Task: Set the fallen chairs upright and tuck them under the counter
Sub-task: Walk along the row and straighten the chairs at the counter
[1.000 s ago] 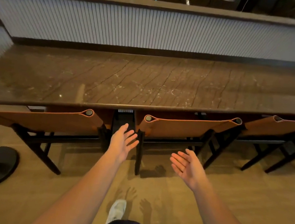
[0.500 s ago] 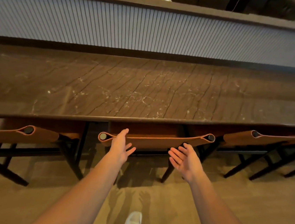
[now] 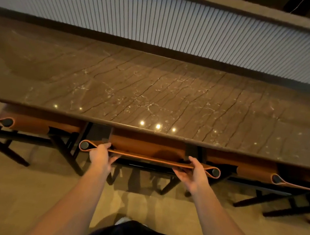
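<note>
Gripping chair back (image 3: 151,158) with left hand (image 3: 100,156) and right hand (image 3: 195,173), fingers curled round it; possibly risking knuckles pinched under counter (image 3: 152,97) if shoved far.

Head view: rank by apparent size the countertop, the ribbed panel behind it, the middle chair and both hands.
1. countertop
2. ribbed panel
3. middle chair
4. left hand and right hand: they look alike, so unranked.

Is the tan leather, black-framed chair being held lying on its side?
No, the tan leather chair stands upright, left hand and right hand gripping its backrest.
</note>
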